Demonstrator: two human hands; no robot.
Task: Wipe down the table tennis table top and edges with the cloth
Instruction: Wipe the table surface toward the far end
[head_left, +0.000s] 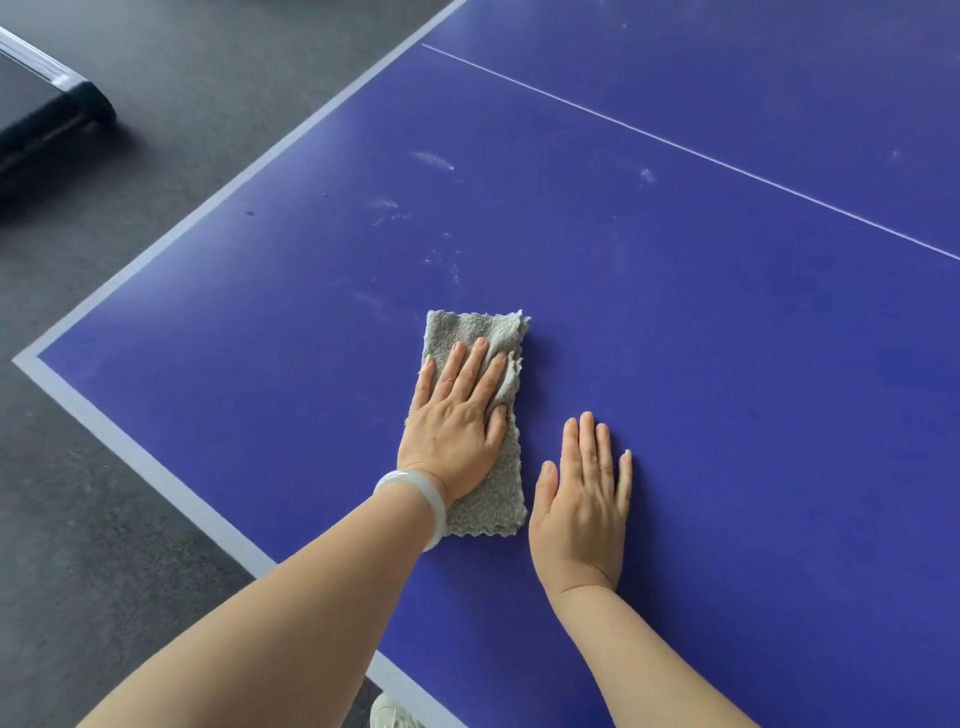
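A blue table tennis table (701, 322) with a pale border fills most of the view; its near left corner is at the left. A folded grey fluffy cloth (480, 332) lies flat on the top, not far from the near edge. My left hand (454, 421), with a pale bangle on the wrist, presses flat on the cloth with straight fingers. My right hand (584, 499) rests flat on the bare table surface just right of the cloth, fingers straight. White dusty smudges (431, 158) mark the top beyond the cloth.
A thin white centre line (691, 150) crosses the top diagonally. Dark grey floor (130, 156) lies to the left of the table. A black glossy object (47, 114) stands on the floor at upper left. A light shoe (392, 714) shows below the near edge.
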